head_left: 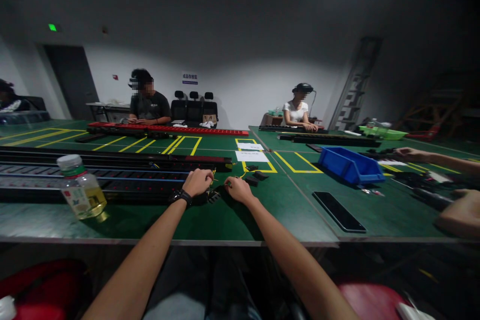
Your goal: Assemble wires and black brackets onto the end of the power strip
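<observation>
My left hand is closed in a fist at the right end of a long black strip of parts on the green table; a yellow wire shows by its knuckles. A black watch sits on that wrist. My right hand rests closed just to the right, fingers pinched near a small black piece lying between the two hands. What the fingers hold is too small to make out.
A plastic bottle of yellow drink stands at the left. Small black parts and white papers lie beyond my hands. A dark phone and blue bin sit right. Another person's arms reach in at right; two people sit opposite.
</observation>
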Available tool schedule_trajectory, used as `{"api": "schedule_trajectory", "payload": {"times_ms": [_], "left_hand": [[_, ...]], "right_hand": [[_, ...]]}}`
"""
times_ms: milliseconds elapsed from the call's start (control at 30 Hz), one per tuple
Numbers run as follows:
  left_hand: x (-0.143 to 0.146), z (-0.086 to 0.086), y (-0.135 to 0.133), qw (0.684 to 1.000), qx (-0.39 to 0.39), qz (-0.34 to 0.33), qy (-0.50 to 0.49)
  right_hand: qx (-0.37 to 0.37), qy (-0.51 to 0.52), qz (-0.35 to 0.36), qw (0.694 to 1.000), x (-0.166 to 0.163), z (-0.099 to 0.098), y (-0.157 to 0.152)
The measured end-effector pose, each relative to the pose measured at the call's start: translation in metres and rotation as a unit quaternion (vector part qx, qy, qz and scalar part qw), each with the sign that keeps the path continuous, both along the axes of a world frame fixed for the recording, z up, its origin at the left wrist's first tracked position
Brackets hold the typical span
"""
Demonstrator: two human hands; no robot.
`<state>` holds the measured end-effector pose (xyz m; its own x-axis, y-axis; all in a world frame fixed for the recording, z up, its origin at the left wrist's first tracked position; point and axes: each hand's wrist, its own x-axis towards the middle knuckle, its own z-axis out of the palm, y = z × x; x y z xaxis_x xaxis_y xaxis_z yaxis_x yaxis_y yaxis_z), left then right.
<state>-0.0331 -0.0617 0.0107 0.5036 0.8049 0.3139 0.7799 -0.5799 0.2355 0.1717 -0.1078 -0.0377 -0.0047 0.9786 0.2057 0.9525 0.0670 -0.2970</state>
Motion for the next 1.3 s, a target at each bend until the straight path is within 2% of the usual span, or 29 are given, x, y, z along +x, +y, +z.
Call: {"api": "schedule_trajectory", "payload": {"times_ms": [1300], "left_hand": [[-0.002,-0.004,0.006,1.000,-0.004,-0.004,-0.012]], "right_hand": [[-0.011,0.007,-0.002,1.000,-0.003,0.009,-0.006]]}}
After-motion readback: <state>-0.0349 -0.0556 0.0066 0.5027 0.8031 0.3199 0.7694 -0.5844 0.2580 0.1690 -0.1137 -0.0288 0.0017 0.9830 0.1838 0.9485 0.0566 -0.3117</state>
